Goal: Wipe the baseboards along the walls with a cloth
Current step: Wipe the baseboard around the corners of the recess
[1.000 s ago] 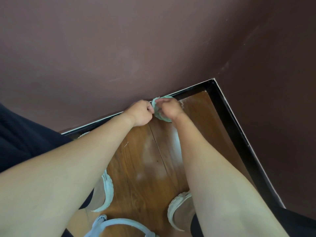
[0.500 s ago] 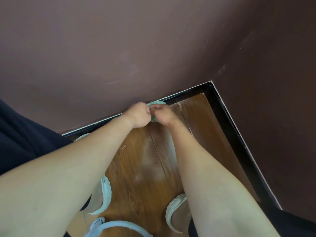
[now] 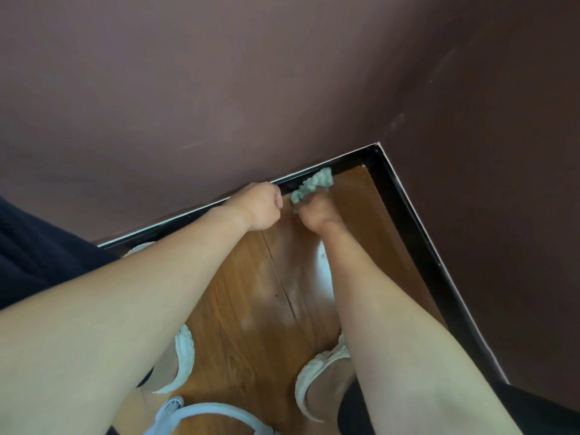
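Down near the corner, we have our right hand [image 3: 317, 215] closed around a bunched pale green cloth [image 3: 314, 186], fingers curled under it so that the loose wad sticks out ahead of the knuckles and presses against the black baseboard [image 3: 314, 180] of the far wall [image 3: 219, 105]. We hold it that way, we judge, because the fluffy front end can mould to the face of the board and its thin white top edge, while the fist behind it gives a firm push. Our left hand [image 3: 260, 205] is balled into a fist with nothing visible in it; it sits just beside the right, knuckles close to or touching the same board, most likely as a brace while we lean in. Whether it actually bears on the board we cannot tell.

The cloth lies between the left fist and the corner, a short stretch of baseboard remaining before the two boards meet. Room to slide is narrow: the side baseboard [image 3: 417, 246] closes us off on the right, and the wooden floor [image 3: 266, 293] is bare between the arms. Our feet in pale sandals [image 3: 317, 375] stand well back. Once the corner is reached, the stroke would have to turn and run along the side wall toward us.
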A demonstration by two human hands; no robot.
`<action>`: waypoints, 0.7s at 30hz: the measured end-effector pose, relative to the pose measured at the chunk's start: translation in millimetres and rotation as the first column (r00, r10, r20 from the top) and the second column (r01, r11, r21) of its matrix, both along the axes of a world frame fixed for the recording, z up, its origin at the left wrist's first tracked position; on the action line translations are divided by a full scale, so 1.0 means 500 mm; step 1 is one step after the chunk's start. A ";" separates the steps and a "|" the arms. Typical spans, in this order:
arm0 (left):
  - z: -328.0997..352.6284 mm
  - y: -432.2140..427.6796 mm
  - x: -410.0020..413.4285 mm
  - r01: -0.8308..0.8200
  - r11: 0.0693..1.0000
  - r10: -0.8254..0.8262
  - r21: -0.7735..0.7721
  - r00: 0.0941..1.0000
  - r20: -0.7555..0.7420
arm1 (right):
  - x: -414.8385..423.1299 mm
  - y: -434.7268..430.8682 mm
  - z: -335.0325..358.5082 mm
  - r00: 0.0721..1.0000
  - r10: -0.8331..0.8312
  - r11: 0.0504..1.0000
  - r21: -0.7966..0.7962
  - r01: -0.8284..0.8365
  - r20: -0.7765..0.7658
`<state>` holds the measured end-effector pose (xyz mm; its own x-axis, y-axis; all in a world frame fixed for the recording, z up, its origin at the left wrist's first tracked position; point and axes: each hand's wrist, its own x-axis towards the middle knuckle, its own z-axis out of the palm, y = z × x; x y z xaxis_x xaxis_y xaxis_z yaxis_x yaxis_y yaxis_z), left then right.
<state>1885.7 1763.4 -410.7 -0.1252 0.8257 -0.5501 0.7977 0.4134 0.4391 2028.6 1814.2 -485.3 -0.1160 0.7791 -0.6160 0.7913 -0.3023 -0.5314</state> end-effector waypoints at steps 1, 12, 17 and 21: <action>0.000 0.003 0.004 0.022 1.000 -0.022 0.013 1.000 -0.016 | -0.008 -0.009 -0.004 0.995 0.097 0.995 0.005 -0.097 0.035; 0.003 0.004 0.027 0.151 0.987 -0.153 -0.056 0.988 -0.031 | 0.081 0.046 -0.007 0.905 0.260 0.965 -0.061 -0.255 0.337; 0.001 0.012 0.040 0.165 0.984 -0.168 -0.061 0.985 -0.041 | 0.020 0.007 -0.004 0.875 0.360 0.930 -0.046 -0.366 0.324; -0.003 0.020 0.051 0.181 0.982 -0.183 -0.056 0.982 -0.047 | -0.014 0.009 -0.004 0.824 0.446 0.888 -0.057 -0.456 0.350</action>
<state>1911.4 1773.3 -412.3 -0.0044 0.8084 -0.5887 0.8826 0.2799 0.3777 2021.4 1818.4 -487.5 -0.2440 0.7097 -0.6609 0.9685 0.1441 -0.2029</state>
